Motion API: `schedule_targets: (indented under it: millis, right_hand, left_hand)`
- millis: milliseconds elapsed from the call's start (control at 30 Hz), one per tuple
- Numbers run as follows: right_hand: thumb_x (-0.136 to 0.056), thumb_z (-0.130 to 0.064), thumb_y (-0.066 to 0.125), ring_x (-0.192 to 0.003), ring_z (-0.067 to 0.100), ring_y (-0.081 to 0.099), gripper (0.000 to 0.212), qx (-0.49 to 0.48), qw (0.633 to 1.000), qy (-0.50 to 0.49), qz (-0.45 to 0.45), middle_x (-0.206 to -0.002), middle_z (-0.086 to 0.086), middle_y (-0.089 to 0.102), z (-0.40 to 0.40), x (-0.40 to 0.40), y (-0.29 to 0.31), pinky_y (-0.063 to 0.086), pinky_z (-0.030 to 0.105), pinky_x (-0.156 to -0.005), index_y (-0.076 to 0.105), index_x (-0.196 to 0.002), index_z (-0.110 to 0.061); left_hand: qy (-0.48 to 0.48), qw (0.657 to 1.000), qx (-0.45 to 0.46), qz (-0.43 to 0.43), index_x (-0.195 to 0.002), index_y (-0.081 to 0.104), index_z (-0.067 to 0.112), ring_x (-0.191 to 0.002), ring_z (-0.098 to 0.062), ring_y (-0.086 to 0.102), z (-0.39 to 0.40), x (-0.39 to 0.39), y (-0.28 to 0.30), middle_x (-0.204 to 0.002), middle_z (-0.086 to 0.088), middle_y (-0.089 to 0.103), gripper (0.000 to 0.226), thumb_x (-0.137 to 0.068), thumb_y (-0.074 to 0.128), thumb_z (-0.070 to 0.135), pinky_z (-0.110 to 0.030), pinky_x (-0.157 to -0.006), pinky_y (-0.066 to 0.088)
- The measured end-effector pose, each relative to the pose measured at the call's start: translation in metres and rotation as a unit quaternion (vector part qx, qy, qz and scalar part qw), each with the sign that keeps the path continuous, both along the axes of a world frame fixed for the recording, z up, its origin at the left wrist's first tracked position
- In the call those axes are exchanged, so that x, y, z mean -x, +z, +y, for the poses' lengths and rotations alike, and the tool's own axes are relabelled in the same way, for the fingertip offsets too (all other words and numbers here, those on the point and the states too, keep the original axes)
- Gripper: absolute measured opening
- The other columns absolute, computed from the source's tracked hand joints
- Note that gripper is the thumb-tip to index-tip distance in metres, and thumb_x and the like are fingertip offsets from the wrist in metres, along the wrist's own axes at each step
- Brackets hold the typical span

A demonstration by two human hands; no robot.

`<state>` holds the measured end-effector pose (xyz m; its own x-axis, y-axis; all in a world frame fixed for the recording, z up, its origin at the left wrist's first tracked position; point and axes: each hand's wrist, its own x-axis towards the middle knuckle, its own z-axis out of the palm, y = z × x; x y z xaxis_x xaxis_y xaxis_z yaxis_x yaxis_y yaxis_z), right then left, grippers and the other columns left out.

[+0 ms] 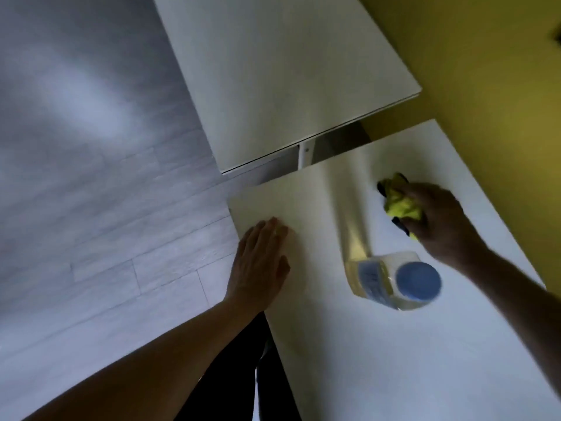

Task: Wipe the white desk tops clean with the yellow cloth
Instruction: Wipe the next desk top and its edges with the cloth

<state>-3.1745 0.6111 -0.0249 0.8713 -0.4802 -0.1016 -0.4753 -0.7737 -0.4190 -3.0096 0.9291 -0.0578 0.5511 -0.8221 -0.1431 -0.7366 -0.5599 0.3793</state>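
We find the yellow cloth [402, 205] bunched into a ball inside the right hand [440, 220], whose fingers are curled round it and pressing it down on the near white desk top [349, 360], toward the side by the yellow wall [485, 86]. We judge the cloth soft, light and easily squashed (a dark edge shows at the rim of the bundle, perhaps a trim or a second side), so it should follow the hand without slipping as long as the palm bears down on it. A wad held from above like this seems a sound grip; spread flatter under the palm it would cover more surface per stroke.

Just behind the gripping hand, toward our body, a clear plastic bottle [394, 281] with a blue cap stands on the same desk and throws a long shadow away from us. It carries a pale blue label, but the blur leaves no writing we can read, and no brand can be made out.

Well across the desk from the grip, the left hand [261, 262] lies flat and empty, fingers extended, near the corner by the grey floor [91, 177]. Beyond the cloth, past a narrow gap, the far white desk top [288, 80] lies bare.
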Motion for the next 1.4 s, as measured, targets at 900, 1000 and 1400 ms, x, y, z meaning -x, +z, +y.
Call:
schedule_targets:
  millis: [900, 1000, 1400]
  right_hand:
    - [-0.089, -0.045, 0.067, -0.109, 0.031, 0.056, 0.05, -0.033, 0.926, 0.365, 0.094, -0.121, 0.009, 0.056, 0.01, -0.229, -0.038, 0.045, 0.046, -0.096, 0.049, -0.133, -0.027]
    - [-0.091, -0.049, 0.062, -0.116, 0.034, 0.053, 0.055, 0.005, 0.928, 0.363, 0.086, -0.131, 0.011, 0.054, 0.014, -0.226, -0.039, 0.043, 0.049, -0.1, 0.047, -0.139, -0.025]
    - [-0.086, -0.05, 0.059, -0.115, 0.037, 0.055, 0.054, 0.058, 0.957, 0.28, 0.043, -0.127, 0.012, 0.06, -0.014, -0.194, -0.034, 0.043, 0.046, -0.097, 0.059, -0.131, -0.018]
  left_hand:
    - [0.075, 0.987, 0.117, -0.081, -0.154, 0.043, 0.011, -0.155, -0.035, 0.029, -0.004, 0.017, -0.045, -0.164, -0.015, 0.037, 0.053, -0.102, 0.05, 0.022, -0.056, -0.125, 0.029]
    - [0.078, 0.987, 0.118, -0.078, -0.153, 0.045, 0.009, -0.155, -0.036, 0.029, -0.004, 0.02, -0.045, -0.163, -0.017, 0.038, 0.051, -0.104, 0.048, 0.021, -0.057, -0.124, 0.029]
    - [0.056, 0.989, 0.105, -0.09, -0.154, 0.044, 0.007, -0.154, -0.039, 0.029, 0.0, 0.015, -0.042, -0.162, -0.02, 0.039, 0.052, -0.104, 0.046, 0.023, -0.057, -0.125, 0.026]
